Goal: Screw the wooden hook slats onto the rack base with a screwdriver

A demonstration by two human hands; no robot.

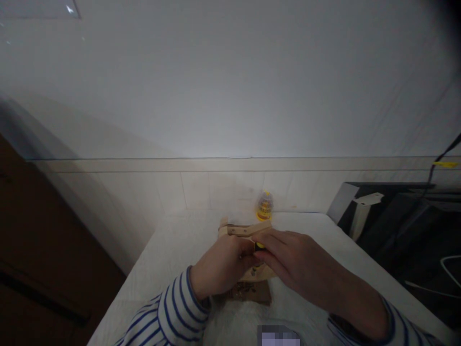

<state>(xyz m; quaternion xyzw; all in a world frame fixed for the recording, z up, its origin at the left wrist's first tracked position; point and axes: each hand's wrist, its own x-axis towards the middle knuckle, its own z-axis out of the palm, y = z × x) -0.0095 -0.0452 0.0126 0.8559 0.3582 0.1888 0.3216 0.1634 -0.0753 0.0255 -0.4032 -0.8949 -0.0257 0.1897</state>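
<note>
A small wooden assembly of pale boards stands on the white table, and both hands are on it. My left hand is curled against its left side, fingers closed on the wood. My right hand reaches over from the right and pinches a small tool with a black and yellow handle above the wood. Several small screws or metal bits lie on a brown piece under the assembly. Both sleeves are white with blue stripes.
A clear plastic case with a yellow base stands at the table's far edge by the tiled wall. A dark surface with a white bracket and cables lies to the right. A dark door or cabinet stands left.
</note>
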